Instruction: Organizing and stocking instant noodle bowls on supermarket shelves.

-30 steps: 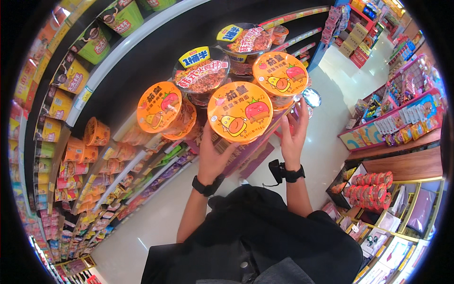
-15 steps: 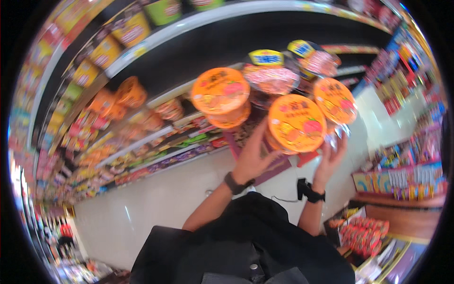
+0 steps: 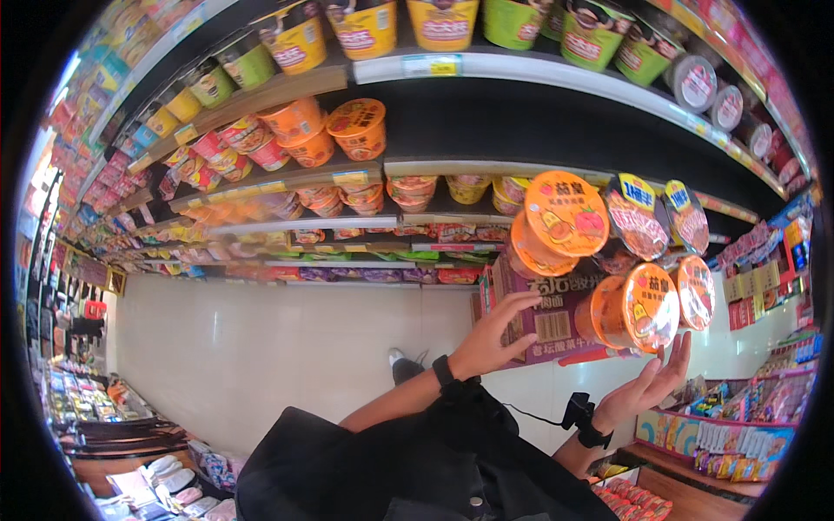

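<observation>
Stacks of orange instant-noodle tubs with printed lids stand on a purple carton [image 3: 549, 326]. The front tub [image 3: 651, 308] lies nearest my hands, with another orange tub [image 3: 696, 291] to its right. Behind it on the left is a taller orange tub stack [image 3: 566, 213]. Two dark-sided noodle tubs with yellow-and-blue labels, one of them this pink-topped tub [image 3: 640, 217], are at the back. My left hand [image 3: 495, 337] is by the carton's left part, fingers apart and holding nothing. My right hand [image 3: 645, 389] is open just below the front tub, fingertips close to it; contact cannot be made out.
A long shelf [image 3: 539, 74] ahead bears yellow and green noodle tubs. On a lower shelf at left sit more orange tubs [image 3: 356, 130]. Pale floor tiles [image 3: 261, 347] lie to my left. A low snack display [image 3: 738, 425] stands at right, with red packs [image 3: 634, 502] near my right forearm.
Both hands have come off the front orange tub they were around and opened. The view has swung left, so the tubs and carton appear farther right and lower.
</observation>
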Available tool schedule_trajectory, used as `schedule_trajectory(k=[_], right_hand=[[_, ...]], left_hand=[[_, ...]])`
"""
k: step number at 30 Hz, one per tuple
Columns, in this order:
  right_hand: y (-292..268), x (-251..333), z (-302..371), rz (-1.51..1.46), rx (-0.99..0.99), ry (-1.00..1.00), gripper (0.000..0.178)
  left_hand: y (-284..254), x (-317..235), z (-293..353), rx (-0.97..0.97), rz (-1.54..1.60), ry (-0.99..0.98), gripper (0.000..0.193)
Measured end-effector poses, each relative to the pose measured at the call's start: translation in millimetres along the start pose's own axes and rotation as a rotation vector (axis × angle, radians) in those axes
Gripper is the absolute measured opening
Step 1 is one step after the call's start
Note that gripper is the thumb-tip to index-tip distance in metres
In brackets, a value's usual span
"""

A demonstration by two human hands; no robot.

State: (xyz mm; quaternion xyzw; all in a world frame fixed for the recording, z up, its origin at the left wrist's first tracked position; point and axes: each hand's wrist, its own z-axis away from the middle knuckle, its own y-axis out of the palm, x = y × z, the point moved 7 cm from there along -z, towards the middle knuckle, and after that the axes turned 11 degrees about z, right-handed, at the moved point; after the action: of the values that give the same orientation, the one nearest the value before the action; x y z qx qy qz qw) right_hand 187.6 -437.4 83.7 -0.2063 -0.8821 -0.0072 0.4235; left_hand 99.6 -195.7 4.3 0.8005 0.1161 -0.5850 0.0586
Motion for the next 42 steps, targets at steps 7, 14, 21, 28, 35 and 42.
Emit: schedule_trajectory(k=[7,14,21,28,35,42], right_hand=[[77.8,75.2,28.2,-0.014,0.071,-0.201,0.053],[177.0,117.6,84.3,-0.186,0.319,-0.107,0.048],[262.4,149.9,131.5,-0.217,0.558,0.001,0.045],[337.1,147.9,142.6,-0.117,0.732,-0.024,0.044],[422.7,122.9,142.1,-0.267,0.85,0.029,0.045],[493.3,124.1,128.0,-0.35,0.923,-0.019,0.048]], left_hand=[[-109.6,1.9,36.1,-0.193,-0.004,-0.001,0.049],[-216.5,7.8,74.0,-0.339,-0.067,0.0,0.047],[-293.2,19.7,79.0,-0.433,-0.028,-0.04,0.043],[-352.0,38.3,59.0,-0.588,-0.031,-0.047,0.037],[-390.9,52.3,7.1,-0.573,-0.182,-0.098,0.044],[-422.9,48.8,-47.6,-0.623,-0.293,-0.141,0.051]])
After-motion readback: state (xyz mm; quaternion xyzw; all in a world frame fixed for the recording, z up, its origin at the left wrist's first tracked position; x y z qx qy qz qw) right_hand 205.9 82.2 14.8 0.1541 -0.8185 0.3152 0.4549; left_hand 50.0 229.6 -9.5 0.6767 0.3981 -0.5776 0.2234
